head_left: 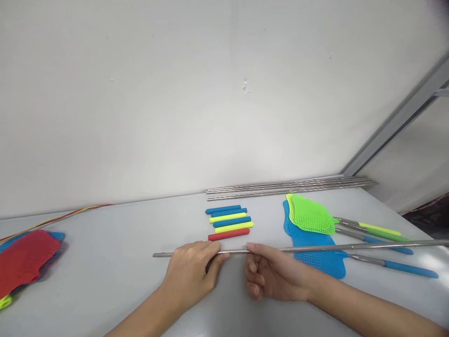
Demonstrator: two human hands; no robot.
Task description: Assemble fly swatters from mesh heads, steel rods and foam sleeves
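Observation:
My left hand [191, 276] and my right hand [271, 274] both pinch one long thin metal rod [351, 246] that runs level across the table in front of me, from left of my left hand to the right frame edge. Just beyond the rod lies a row of coloured handle sleeves [229, 222]: blue, yellow-green and one red sleeve [228, 235] nearest my fingers. To the right lie assembled fly swatters, green heads [310, 215] stacked over blue heads [317, 252], their handles pointing right.
A bundle of bare metal rods [291, 186] lies along the wall at the back. At the far left sits a pile of loose swatter heads, red on top [24, 260]. The grey table [115, 262] meets a white wall; thin coloured wires [59, 217] run at the left.

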